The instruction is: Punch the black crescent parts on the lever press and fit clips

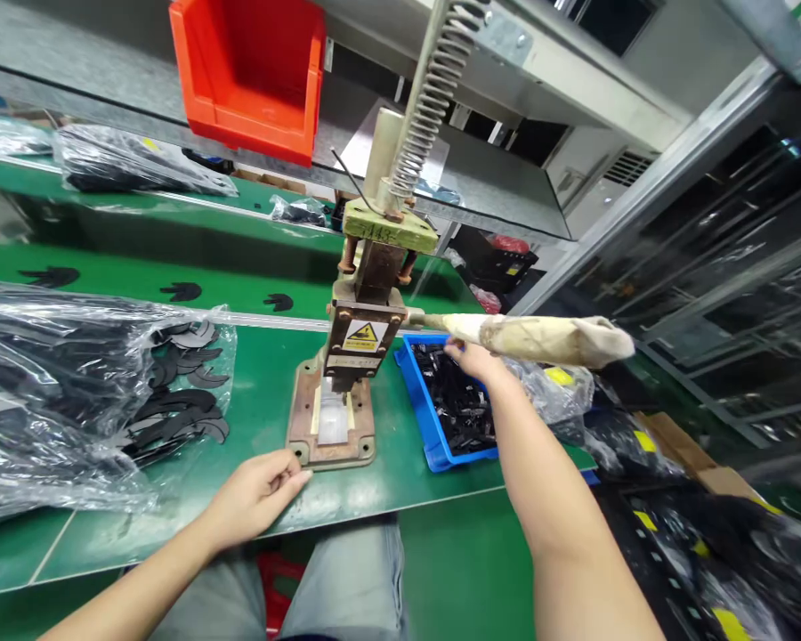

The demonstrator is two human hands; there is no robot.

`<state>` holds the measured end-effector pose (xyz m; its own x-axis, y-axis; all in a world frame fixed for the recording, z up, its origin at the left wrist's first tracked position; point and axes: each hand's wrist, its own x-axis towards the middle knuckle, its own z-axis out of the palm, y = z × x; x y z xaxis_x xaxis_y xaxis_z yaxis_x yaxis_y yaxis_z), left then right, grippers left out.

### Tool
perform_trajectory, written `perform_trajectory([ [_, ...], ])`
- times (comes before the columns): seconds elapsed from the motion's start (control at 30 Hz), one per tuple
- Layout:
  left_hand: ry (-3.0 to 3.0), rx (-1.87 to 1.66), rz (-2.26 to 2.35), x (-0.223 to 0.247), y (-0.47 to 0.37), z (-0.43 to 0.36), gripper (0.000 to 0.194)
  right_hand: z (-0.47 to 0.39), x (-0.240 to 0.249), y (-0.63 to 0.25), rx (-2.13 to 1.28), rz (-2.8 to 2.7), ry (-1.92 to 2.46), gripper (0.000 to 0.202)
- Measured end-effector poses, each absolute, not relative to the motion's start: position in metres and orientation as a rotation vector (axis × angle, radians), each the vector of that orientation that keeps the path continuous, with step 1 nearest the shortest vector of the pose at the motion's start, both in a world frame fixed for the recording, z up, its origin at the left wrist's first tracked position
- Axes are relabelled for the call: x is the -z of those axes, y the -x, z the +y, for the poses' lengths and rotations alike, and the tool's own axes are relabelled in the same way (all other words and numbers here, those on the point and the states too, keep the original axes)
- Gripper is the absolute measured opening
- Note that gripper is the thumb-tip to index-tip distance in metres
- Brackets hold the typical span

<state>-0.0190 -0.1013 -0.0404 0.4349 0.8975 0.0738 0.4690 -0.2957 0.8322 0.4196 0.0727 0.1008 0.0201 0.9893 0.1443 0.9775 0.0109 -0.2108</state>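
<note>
My left hand [267,490] lies on the green bench with its fingers curled in, beside the front left corner of the press base [300,436]; nothing shows in it. Further right, my right hand [475,361] is over the far part of a blue bin [433,450] of small black parts [464,409]. Its fingers are bent together, partly behind the lever, and what they hold, if anything, is hidden. The hand press [367,325] stands between both hands, its wrapped lever handle [547,340] pointing right. A pale translucent block [333,423] sits on the base under the ram.
An open clear bag [93,392] of curved black pieces [180,401] covers the left bench. Several black pieces [279,302] lie spaced along the green strip behind. A red bin [254,107] sits on the shelf above. Bagged black goods [721,525] are stacked at right.
</note>
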Motion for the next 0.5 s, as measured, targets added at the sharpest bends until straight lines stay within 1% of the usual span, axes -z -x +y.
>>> perform_trajectory([
  [0.1, -1.935, -0.697, 1.149, 0.039, 0.019, -0.102, 0.039, 0.025, -0.083, -0.423, -0.3, -2.196, 2.204, 0.037],
  [0.17, -1.943, -0.681, 1.152, 0.039, 0.02, -0.103, 0.038, 0.001, -0.073, -0.42, -0.353, -2.25, 2.258, 0.04],
  [0.27, -1.964, -0.669, 1.155, 0.039, 0.019, -0.105, 0.036, -0.021, -0.062, -0.41, -0.306, -2.263, 2.305, 0.044],
  [0.5, -1.99, -0.669, 1.16, 0.037, 0.018, -0.11, 0.036, -0.031, -0.057, -0.404, -0.16, -2.178, 2.297, 0.039],
])
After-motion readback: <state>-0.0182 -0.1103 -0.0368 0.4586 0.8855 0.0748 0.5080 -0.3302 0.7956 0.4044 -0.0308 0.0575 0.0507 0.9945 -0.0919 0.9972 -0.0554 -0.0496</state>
